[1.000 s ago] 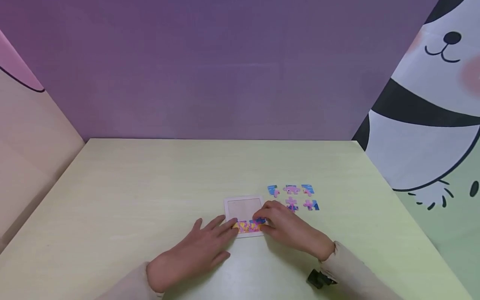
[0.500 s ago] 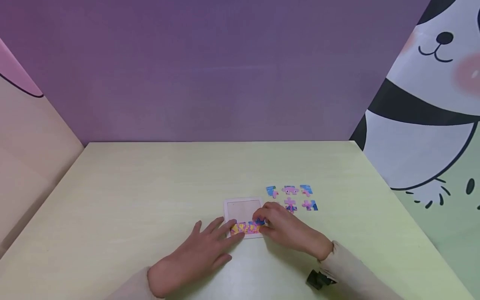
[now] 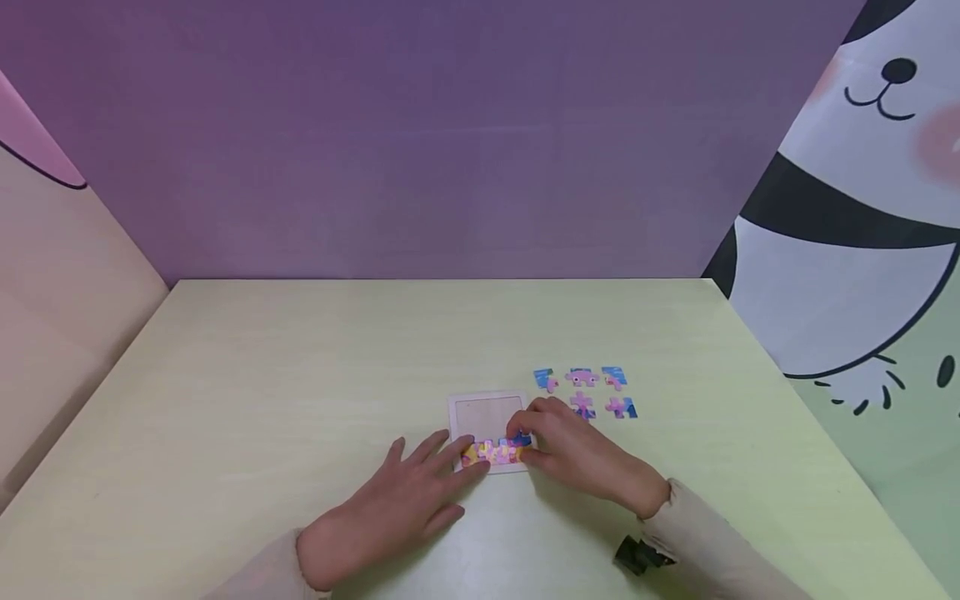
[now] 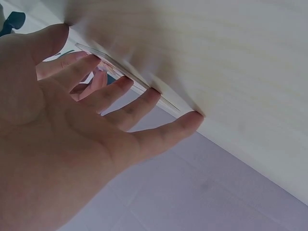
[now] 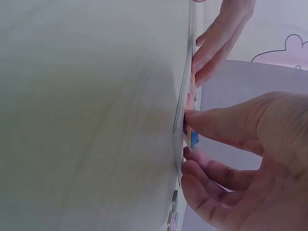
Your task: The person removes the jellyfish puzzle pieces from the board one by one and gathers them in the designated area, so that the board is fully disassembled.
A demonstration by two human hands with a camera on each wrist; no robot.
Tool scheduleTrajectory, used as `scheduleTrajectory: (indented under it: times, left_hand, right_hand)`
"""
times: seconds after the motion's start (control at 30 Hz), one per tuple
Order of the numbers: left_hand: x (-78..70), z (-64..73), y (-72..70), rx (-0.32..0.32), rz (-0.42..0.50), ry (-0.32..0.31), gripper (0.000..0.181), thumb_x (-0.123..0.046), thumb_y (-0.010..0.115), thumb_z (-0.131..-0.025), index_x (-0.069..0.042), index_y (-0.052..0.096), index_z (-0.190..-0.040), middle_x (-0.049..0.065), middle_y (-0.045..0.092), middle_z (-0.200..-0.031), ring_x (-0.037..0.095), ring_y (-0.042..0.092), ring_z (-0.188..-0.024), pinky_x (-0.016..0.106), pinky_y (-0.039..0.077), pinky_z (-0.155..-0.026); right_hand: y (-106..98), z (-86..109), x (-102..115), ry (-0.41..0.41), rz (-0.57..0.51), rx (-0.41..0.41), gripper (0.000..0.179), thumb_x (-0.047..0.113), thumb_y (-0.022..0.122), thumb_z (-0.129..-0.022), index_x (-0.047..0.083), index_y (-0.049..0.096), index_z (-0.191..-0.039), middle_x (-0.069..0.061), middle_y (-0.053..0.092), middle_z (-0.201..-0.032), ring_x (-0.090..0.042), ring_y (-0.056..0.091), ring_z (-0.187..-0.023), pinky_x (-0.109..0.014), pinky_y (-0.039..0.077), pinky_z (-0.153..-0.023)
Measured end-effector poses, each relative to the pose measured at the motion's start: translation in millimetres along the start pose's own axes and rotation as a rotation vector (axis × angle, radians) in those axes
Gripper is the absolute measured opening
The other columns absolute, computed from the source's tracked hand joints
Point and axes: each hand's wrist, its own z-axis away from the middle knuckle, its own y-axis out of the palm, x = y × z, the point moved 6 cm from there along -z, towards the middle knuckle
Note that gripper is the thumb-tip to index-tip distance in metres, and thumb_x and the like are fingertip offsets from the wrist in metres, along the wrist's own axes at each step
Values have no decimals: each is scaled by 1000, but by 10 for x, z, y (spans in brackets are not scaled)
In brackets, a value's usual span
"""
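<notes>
The right hand (image 3: 581,450) pinches a blue-edged jigsaw piece (image 3: 520,438) between thumb and fingers, at the near right corner of the puzzle frame (image 3: 486,412). The left hand (image 3: 393,508) is spread, its fingertips over the frame's left edge and the near row of pieces (image 3: 487,452). Loose jigsaw pieces (image 3: 582,377) lie on the surface (image 3: 315,358) just beyond the right hand.

The left sleeve (image 3: 258,571) and right sleeve (image 3: 716,542) are pale beige. A blocky black device (image 3: 637,556) shows beside the right one.
</notes>
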Motion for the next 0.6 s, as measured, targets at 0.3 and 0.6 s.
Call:
scheduleTrajectory:
  times: [0.3,0.6]
  left_hand:
    - [5,-15,-10,0,18,-3,51,-38,55,-101,-30,45,-150,4,41,-155,31,36,-142,66,39,-99]
    - [13,-10,-9,11,8,-8,50,-39,55,-101,-30,45,-150,2,40,-156,31,36,-142,66,39,-99]
  right_hand:
    - [-16,-2,11,1,12,9,21,4,75,-86,18,68,-99,6,60,-90,-17,53,-86,-31,47,-74]
    - [-81,-11,-7,-31,-68,38,29,-10,66,-84,13,69,-101,4,67,-82,-7,59,-73,-26,52,-68]
